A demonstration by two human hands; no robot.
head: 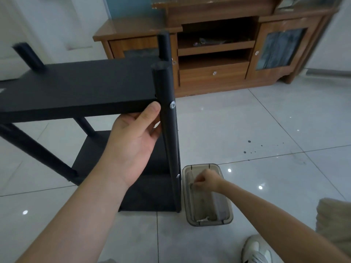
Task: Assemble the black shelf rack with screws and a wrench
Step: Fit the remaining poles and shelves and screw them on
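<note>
The black shelf rack [79, 86] stands on the floor with an upper and a lower board between round black posts. My left hand [133, 141] grips the near right post [169, 133] just below the upper board, thumb against the board's edge. A silver screw [172, 105] sits in that post at the upper board, and a second screw [178, 175] lower down. My right hand [206, 180] reaches into a clear smoky plastic box [207, 194] on the floor to the right of the rack, its fingers pinching a small metal piece [191, 185].
A wooden TV cabinet [218, 54] stands behind the rack against the wall. The floor is glossy grey tile [266, 130] with a few dark spots. My shoe [256, 249] and a trouser leg are at the lower right. A small metal item [204, 219] lies in the box's near end.
</note>
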